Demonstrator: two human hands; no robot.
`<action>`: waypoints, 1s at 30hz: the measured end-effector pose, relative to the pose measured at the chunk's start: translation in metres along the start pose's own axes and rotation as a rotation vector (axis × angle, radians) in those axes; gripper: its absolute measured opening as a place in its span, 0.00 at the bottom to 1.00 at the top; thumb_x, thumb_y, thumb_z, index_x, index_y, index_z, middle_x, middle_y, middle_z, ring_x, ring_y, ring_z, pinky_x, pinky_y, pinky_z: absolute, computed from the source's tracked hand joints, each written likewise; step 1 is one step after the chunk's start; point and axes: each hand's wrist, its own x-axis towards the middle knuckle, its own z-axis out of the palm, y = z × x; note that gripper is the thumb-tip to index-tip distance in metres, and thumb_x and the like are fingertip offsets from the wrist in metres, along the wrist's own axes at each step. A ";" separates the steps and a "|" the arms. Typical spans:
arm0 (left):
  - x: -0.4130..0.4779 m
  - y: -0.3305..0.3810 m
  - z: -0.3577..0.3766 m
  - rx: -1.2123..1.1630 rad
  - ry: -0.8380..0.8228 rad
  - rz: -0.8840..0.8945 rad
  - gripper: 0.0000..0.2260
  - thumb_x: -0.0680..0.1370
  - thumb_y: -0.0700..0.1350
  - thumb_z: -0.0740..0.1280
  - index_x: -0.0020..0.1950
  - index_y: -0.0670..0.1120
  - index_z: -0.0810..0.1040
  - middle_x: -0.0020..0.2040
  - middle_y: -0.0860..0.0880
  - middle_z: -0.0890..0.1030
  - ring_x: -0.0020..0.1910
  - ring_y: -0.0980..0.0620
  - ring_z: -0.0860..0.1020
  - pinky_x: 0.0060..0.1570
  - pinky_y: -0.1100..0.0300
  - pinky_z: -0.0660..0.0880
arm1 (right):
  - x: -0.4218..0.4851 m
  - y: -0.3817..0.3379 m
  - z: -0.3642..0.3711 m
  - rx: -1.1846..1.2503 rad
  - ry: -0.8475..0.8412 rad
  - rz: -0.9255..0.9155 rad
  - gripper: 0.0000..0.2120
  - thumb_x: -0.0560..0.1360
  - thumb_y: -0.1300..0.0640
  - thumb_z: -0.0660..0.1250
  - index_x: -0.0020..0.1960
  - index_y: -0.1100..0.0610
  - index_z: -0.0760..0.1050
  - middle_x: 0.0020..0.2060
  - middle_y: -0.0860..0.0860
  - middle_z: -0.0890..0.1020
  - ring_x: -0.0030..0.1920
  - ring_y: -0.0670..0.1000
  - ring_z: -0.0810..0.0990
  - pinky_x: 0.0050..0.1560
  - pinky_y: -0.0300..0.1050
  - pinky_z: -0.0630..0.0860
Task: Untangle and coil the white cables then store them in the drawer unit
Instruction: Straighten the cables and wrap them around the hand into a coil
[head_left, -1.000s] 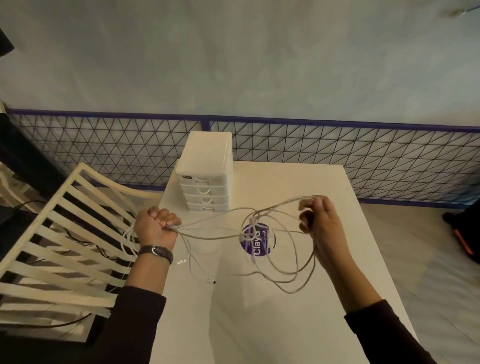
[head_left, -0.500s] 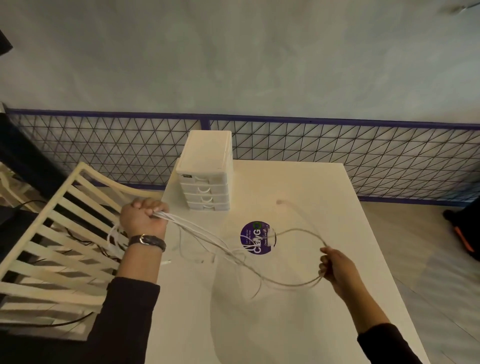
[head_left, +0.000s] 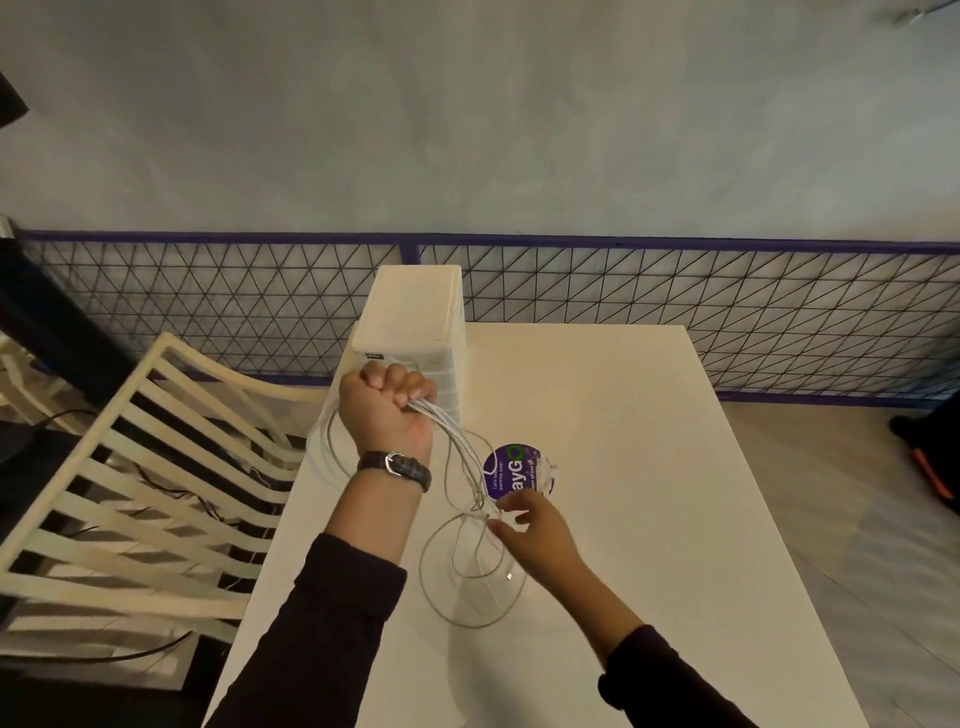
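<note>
A cream slatted wooden chair (head_left: 130, 467) stands at the left of the white rectangular table (head_left: 649, 467). Raised in front of the small white plastic drawer unit (head_left: 415, 312), the left hand (head_left: 387, 410) is clenched in a fist around a bundle of thin white cables (head_left: 457, 519), whose loops hang down over the tabletop. Lower right, beside a round purple sticker (head_left: 511, 470), the right hand (head_left: 530, 530) has its fingers loosely spread at the strands' crossing; I cannot tell whether it pinches them.
</note>
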 end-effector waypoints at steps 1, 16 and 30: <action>-0.003 -0.001 0.002 0.007 -0.004 -0.002 0.14 0.66 0.38 0.54 0.21 0.48 0.63 0.18 0.53 0.60 0.16 0.56 0.58 0.20 0.70 0.60 | 0.002 -0.002 0.003 0.121 -0.010 0.076 0.06 0.72 0.58 0.70 0.46 0.52 0.74 0.45 0.47 0.80 0.44 0.48 0.79 0.43 0.37 0.73; 0.024 0.059 -0.066 0.283 0.065 0.045 0.24 0.77 0.42 0.47 0.19 0.50 0.62 0.17 0.55 0.59 0.15 0.58 0.57 0.18 0.71 0.53 | 0.002 -0.024 -0.084 1.597 -0.155 0.108 0.10 0.65 0.66 0.69 0.42 0.59 0.69 0.30 0.56 0.76 0.31 0.52 0.77 0.40 0.43 0.75; 0.027 0.091 -0.087 0.152 0.164 0.118 0.09 0.61 0.43 0.56 0.20 0.50 0.63 0.18 0.55 0.60 0.16 0.57 0.57 0.18 0.67 0.54 | 0.034 -0.008 -0.129 1.470 0.154 0.120 0.30 0.74 0.75 0.53 0.71 0.52 0.58 0.57 0.63 0.75 0.37 0.50 0.76 0.42 0.42 0.71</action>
